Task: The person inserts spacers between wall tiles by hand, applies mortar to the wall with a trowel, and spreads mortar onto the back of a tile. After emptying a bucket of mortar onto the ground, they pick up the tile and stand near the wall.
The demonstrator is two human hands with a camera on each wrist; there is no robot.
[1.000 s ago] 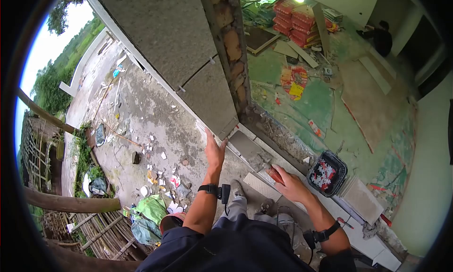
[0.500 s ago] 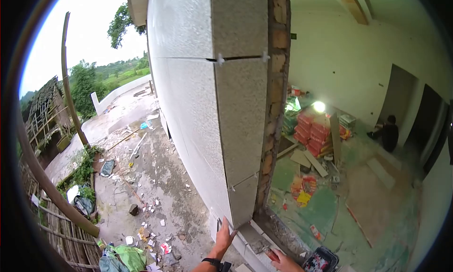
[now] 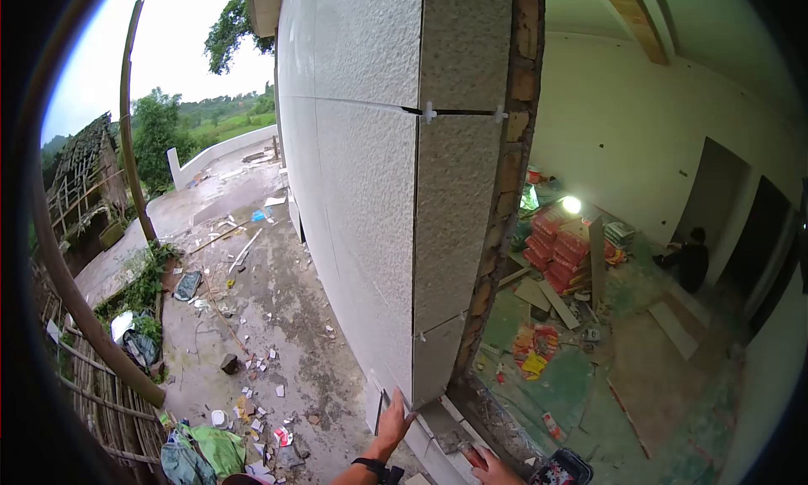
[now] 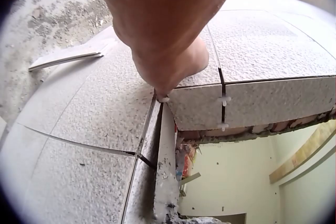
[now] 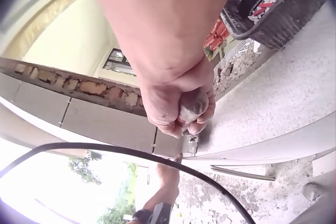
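At the foot of a tiled wall corner, my left hand touches the pale textured tile with fingers extended. In the left wrist view, that hand reaches to the corner joint, where a small white spacer shows by the fingertips. My right hand grips a small trowel by its reddish-brown handle, low over the tiled sill. From the right wrist, the rounded handle end sticks out of the curled fingers, and the mortar-smeared blade is mostly hidden.
A black plastic tray of white and red pieces stands on the sill right of my right hand. Exposed brick edges the opening. Indoors are red sacks and a person; debris litters the ground outside.
The head view has tilted up, so both hands now appear lower in it. My left hand stays at the wall corner, and my right hand keeps hold of the trowel over the sill.
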